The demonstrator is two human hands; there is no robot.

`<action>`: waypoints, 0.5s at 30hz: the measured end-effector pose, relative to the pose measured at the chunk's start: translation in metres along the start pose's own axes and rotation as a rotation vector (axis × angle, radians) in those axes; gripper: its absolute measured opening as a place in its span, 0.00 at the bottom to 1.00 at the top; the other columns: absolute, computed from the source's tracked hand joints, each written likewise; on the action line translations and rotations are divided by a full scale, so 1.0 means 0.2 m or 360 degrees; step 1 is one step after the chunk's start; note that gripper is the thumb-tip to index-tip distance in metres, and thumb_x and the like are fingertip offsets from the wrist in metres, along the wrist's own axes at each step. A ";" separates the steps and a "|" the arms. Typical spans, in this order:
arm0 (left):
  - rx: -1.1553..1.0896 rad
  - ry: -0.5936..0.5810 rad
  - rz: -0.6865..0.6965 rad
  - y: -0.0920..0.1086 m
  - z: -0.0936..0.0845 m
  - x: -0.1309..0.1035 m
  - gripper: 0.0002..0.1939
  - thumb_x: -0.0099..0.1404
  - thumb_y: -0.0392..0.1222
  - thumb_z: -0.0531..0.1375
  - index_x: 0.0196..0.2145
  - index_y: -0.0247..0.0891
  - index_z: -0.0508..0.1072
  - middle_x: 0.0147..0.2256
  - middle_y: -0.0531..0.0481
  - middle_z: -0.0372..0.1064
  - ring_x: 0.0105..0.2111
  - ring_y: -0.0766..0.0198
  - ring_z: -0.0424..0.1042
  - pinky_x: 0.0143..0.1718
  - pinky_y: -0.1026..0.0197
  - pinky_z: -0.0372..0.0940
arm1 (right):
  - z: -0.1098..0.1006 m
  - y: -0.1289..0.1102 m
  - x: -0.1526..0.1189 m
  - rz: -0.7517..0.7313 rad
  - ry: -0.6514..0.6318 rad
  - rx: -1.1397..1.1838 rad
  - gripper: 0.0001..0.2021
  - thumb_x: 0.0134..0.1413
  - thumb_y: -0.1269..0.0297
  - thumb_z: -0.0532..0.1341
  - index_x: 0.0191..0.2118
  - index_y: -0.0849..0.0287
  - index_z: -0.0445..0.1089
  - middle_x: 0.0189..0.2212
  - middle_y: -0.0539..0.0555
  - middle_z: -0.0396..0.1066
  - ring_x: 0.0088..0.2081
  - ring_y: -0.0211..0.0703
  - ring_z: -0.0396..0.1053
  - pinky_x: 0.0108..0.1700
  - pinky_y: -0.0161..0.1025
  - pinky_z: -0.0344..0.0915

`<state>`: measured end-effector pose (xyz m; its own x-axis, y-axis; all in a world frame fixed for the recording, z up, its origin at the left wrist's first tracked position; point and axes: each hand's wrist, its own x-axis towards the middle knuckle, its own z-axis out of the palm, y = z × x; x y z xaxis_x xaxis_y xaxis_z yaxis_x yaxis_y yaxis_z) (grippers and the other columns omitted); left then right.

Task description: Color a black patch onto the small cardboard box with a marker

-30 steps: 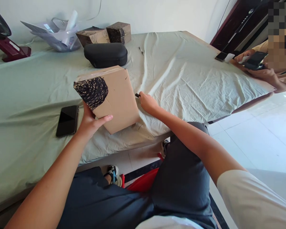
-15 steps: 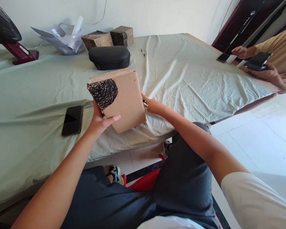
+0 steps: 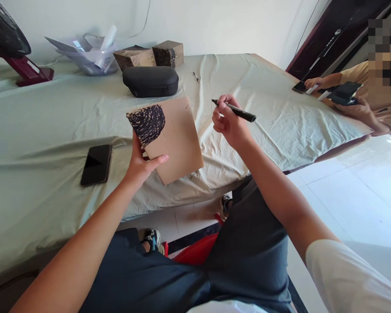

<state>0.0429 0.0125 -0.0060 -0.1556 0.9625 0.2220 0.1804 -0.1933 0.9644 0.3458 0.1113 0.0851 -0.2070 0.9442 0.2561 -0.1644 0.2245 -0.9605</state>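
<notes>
A cardboard box (image 3: pixel 179 139) with a dense black scribble over its upper left corner rests near the table's front edge, tilted slightly. My left hand (image 3: pixel 145 163) grips its lower left side, thumb on the front face and fingers out of sight behind. To the right of the box, my right hand (image 3: pixel 230 117) is raised with a black marker (image 3: pixel 241 113) pinched in its fingers. The marker's dark tip points left and does not touch the box.
A phone (image 3: pixel 97 165) lies left of the box. Behind are a black case (image 3: pixel 150 81), a small pen (image 3: pixel 196 77), scribbled boxes (image 3: pixel 167 53), a clear basket (image 3: pixel 84 58) and a maroon stand (image 3: pixel 34 74). At the right, a person's hands (image 3: pixel 361 108) hold a dark object.
My right hand has moved away from the box's right side, up and to the right, and the marker now shows fully. The box appears turned slightly, with its top edge less visible.
</notes>
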 end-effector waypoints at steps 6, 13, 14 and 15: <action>-0.0129 -0.0043 -0.0103 0.04 0.15 -0.03 0.63 0.52 0.57 0.83 0.79 0.55 0.59 0.72 0.40 0.71 0.66 0.39 0.76 0.58 0.43 0.78 | 0.25 0.05 -0.23 -0.0813 -0.0225 -0.0541 0.23 0.76 0.39 0.56 0.56 0.52 0.73 0.30 0.48 0.66 0.29 0.42 0.63 0.36 0.43 0.68; -0.0093 -0.0091 -0.0165 0.01 0.19 -0.05 0.65 0.52 0.56 0.82 0.80 0.58 0.57 0.71 0.42 0.71 0.66 0.37 0.77 0.55 0.42 0.79 | 0.31 0.18 -0.21 -0.1269 -0.0355 -0.1259 0.16 0.75 0.55 0.53 0.52 0.53 0.76 0.38 0.54 0.76 0.43 0.51 0.74 0.63 0.59 0.68; -0.0091 -0.0096 -0.0160 0.01 0.19 -0.05 0.65 0.52 0.56 0.82 0.80 0.58 0.57 0.71 0.42 0.71 0.66 0.36 0.77 0.55 0.41 0.79 | 0.31 0.19 -0.20 -0.1235 -0.0379 -0.1339 0.17 0.76 0.55 0.52 0.54 0.53 0.76 0.39 0.55 0.76 0.46 0.53 0.74 0.66 0.60 0.65; -0.0096 -0.0096 -0.0156 0.01 0.19 -0.06 0.65 0.51 0.56 0.82 0.80 0.58 0.57 0.71 0.43 0.71 0.66 0.36 0.77 0.55 0.41 0.79 | 0.31 0.19 -0.20 -0.1196 -0.0404 -0.1404 0.18 0.77 0.55 0.52 0.56 0.53 0.76 0.40 0.55 0.77 0.47 0.54 0.74 0.68 0.61 0.64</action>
<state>0.0820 0.0081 -0.0111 -0.1107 0.9867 0.1188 0.1079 -0.1069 0.9884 0.2882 0.0681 0.0451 -0.5443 0.4523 0.7065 0.3746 0.8846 -0.2777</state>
